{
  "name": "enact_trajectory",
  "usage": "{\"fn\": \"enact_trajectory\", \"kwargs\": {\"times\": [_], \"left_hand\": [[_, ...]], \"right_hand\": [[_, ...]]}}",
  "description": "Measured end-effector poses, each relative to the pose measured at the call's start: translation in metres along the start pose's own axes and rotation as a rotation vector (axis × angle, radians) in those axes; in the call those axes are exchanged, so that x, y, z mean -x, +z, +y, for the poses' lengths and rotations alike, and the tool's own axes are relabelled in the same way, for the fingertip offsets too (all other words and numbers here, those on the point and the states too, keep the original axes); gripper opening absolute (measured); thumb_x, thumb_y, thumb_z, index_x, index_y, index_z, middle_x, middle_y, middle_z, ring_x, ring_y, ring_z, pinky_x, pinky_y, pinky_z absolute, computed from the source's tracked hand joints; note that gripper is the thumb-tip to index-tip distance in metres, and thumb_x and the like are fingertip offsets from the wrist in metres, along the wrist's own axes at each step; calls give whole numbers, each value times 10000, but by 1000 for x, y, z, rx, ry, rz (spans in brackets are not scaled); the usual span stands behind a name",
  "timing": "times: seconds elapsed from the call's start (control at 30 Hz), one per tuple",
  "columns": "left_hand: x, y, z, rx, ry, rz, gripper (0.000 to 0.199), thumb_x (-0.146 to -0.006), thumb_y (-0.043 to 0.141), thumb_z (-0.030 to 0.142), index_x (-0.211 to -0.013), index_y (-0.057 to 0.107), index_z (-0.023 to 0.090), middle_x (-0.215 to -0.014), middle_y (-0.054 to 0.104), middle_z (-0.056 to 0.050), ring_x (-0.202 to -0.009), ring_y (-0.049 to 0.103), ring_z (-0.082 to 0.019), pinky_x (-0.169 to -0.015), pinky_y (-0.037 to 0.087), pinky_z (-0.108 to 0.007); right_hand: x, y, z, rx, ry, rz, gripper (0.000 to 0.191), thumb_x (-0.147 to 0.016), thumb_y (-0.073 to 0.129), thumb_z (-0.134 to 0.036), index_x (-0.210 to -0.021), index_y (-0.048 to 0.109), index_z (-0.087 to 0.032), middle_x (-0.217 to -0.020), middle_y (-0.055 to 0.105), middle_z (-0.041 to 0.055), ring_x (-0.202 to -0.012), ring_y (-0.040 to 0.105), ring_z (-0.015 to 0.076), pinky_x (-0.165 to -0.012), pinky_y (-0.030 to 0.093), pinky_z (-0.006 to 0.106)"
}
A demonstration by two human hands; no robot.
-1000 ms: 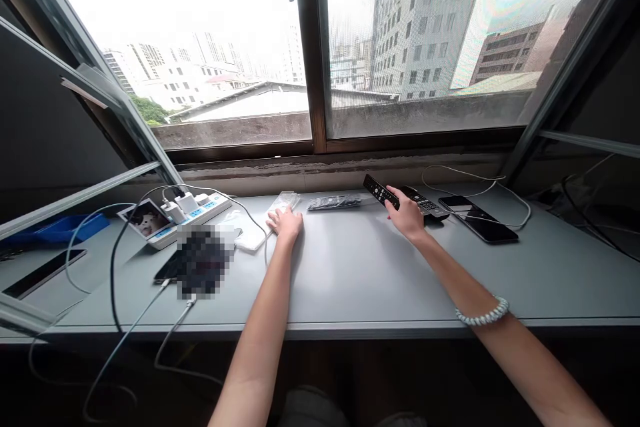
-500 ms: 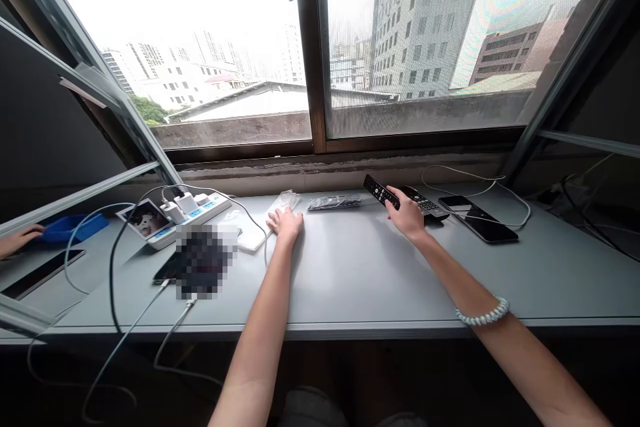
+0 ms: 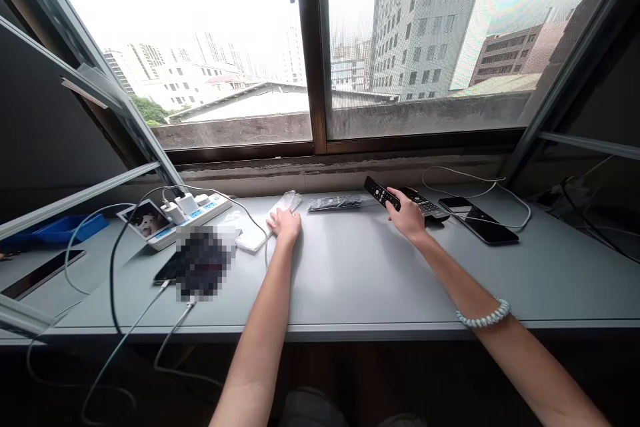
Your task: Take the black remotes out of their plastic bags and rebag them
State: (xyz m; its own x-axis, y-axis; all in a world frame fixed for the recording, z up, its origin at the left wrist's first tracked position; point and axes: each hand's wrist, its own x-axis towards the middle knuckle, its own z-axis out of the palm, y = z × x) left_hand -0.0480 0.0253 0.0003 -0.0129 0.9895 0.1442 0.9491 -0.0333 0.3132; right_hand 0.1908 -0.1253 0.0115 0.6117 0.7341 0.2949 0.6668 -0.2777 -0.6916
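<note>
My right hand is closed round the lower end of a black remote control, its far end raised to the left. Another black remote lies on the table just behind that hand. My left hand rests on the table over a clear plastic wrapper, fingers slightly spread; whether it grips the wrapper is unclear. Between the hands, near the wall, lies a dark item in clear plastic. A white packet sits left of my left hand.
A white power strip with plugs, a leaning photo card and cables occupy the left side. A black phone with a white cable lies right. Farther left are a blue tray and a dark phone.
The other person's hand at the far left by the blue tray has gone out of view, and the tray has shifted slightly. My hands have hardly moved.
</note>
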Motion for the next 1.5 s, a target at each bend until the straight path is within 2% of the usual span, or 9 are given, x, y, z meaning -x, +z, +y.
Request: {"fn": "enact_trajectory", "kwargs": {"times": [0.27, 0.5, 0.63, 0.77, 0.93, 1.07, 1.17, 1.33, 1.5], "left_hand": [[-3, 4, 0, 147, 44, 196, 372, -824, 395, 238, -1158, 542, 163, -1260, 515, -144, -1221, 389, -300, -1025, 233, -480], [12, -14, 19, 414, 482, 595, 488, -847, 348, 96, -1324, 361, 199, -975, 644, -52, -957, 558, -173, -956, 295, -336], [25, -17, 32, 295, 635, 497, 453, -843, 373, 77, -1262, 442, 234, -939, 612, -38, -938, 543, -169, -911, 314, -308], [31, -11, 39, 128, 751, 321, 279, -809, 410, 66, -915, 615, 223, -1031, 566, -62, -1011, 512, -199, -912, 313, -335], [39, 0, 43, 111, 863, 110, 177, -741, 458, 75, -788, 564, 208, -1149, 551, -43, -1016, 531, -185, -939, 298, -348], [47, 3, 48, 55, 938, -15, 167, -672, 468, 49, -703, 530, 202, -979, 623, -24, -882, 570, -171, -975, 253, -365], [49, 1, 51, 49, 875, 26, 307, -676, 385, -12, -815, 553, 204, -844, 629, -16, -829, 569, -161, -945, 264, -350], [49, -10, 51, 85, 815, 200, 446, -747, 475, 118, -1173, 488, 253, -1063, 578, -57, -1038, 483, -219, -938, 245, -362], [45, -13, 47, 66, 796, 287, 328, -811, 477, 165, -1103, 570, 279, -1093, 541, -70, -1067, 465, -220, -940, 238, -372]], "right_hand": [[1, -1, -1, -12, 3, -4, 448, -856, 454, -333, -1303, 464, -288, -638, 661, 7, -684, 630, 210, -677, 447, 340], [0, -1, -1, -27, -1, 14, 449, -850, 458, -338, -1293, 483, -266, -685, 677, 30, -685, 639, 216, -677, 456, 348], [-2, 1, 0, -65, -30, 59, 444, -840, 458, -341, -1271, 510, -250, -849, 699, 55, -741, 646, 218, -696, 472, 350], [-4, 2, 0, -112, -94, 126, 440, -834, 456, -325, -1261, 521, -240, -1045, 671, 58, -830, 643, 215, -722, 486, 336], [0, -2, -6, -36, -201, 185, 433, -833, 473, -301, -1260, 530, -260, -1092, 659, 45, -918, 628, 230, -769, 479, 337], [4, -2, -8, 23, -363, 222, 389, -847, 462, -256, -1219, 565, -298, -1191, 609, -8, -1012, 597, 210, -759, 481, 285], [6, -2, -8, 49, -478, 237, 381, -865, 427, -202, -1190, 583, -325, -1212, 593, -48, -1005, 597, 171, -747, 482, 255], [5, -5, -7, 91, -545, 311, 444, -862, 371, -105, -1151, 611, -341, -1209, 592, -56, -1034, 565, 161, -806, 479, 273], [2, -9, -6, 27, -530, 456, 417, -880, 361, -122, -1088, 650, -339, -1171, 617, -39, -1011, 557, 166, -857, 477, 311]]}}
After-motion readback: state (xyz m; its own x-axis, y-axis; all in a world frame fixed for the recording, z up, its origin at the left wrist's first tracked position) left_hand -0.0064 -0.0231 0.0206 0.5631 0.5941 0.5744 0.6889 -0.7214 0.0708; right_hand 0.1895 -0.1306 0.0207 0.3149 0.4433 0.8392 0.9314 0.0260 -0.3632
